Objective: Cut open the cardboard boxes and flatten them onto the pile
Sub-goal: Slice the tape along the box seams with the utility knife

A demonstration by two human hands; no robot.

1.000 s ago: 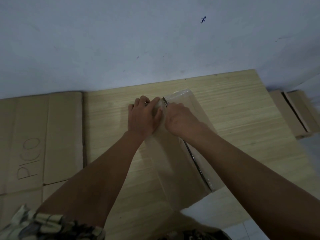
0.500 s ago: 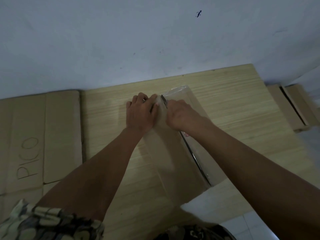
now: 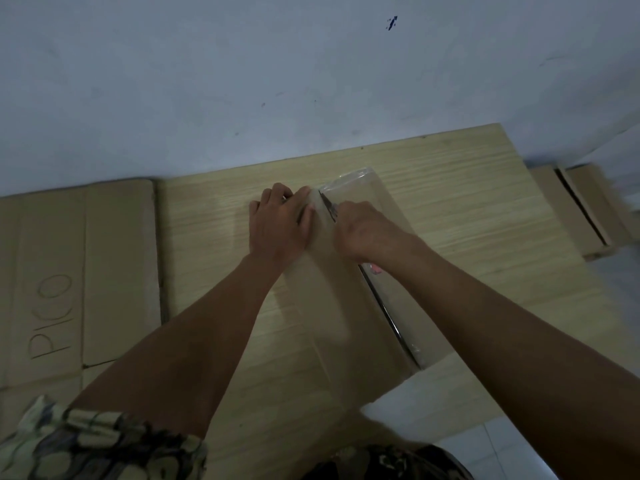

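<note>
On the wooden tabletop (image 3: 450, 202), close to the pale wall (image 3: 242, 81), a long cardboard box (image 3: 349, 306) lay with its far end wrapped in clear tape. The left hand (image 3: 278, 220) rested flat on the box's far left edge, fingers fairly straight and spread, pressing it down. The right hand (image 3: 363, 233) sat just beside it, its fingers curled round a small cutting tool (image 3: 329, 209) whose thin blade pointed away along the box's top seam; the tool's handle was hidden inside the fist. A dark slit (image 3: 388, 313) ran along the seam from under the right wrist to the near end of the box. Left of the tabletop lay a pile of flattened cardboard (image 3: 69, 271) with "PICO" written on it. Off the right edge, lower down, more cardboard pieces (image 3: 581, 209) lay on the floor. Patterned sleeves (image 3: 104, 445) showed at the bottom of the view.
</note>
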